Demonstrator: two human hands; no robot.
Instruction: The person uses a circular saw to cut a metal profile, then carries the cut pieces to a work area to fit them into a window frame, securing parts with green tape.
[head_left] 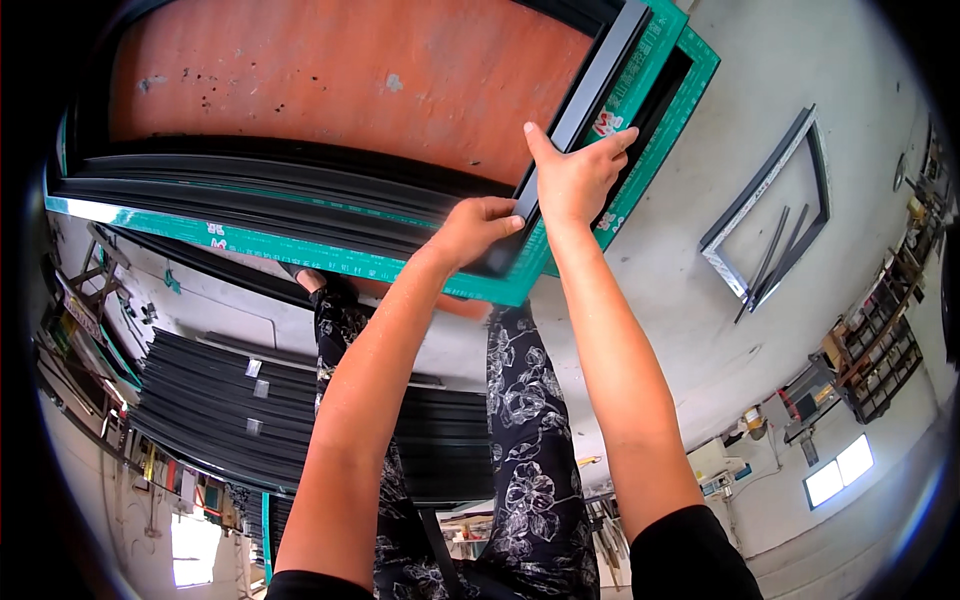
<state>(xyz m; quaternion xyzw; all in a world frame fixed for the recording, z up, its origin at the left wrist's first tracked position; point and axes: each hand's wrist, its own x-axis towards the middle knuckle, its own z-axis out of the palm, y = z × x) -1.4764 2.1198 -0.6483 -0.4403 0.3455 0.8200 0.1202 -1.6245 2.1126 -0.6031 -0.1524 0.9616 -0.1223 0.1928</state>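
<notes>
A black window frame (330, 258) with green protective film along its edges lies in front of me, tilted in the view. A long grey strip (602, 72) runs along the inner side of its right-hand member. My left hand (476, 228) is closed at the near right corner, thumb and index finger pinching the strip's lower end. Higher up, my right hand (580, 178) rests on the same member, its thumb against the strip. Its fingers stretch apart over the green film, the lower ones partly bent. What lies under its palm is hidden.
A reddish-brown surface (350, 70) shows through the frame. Long black profiles (230, 410) are stacked below left. Another frame (765, 205) lies on the grey floor (690, 310) to the right, with loose bars inside. A metal rack (880, 365) stands far right. My legs are close below.
</notes>
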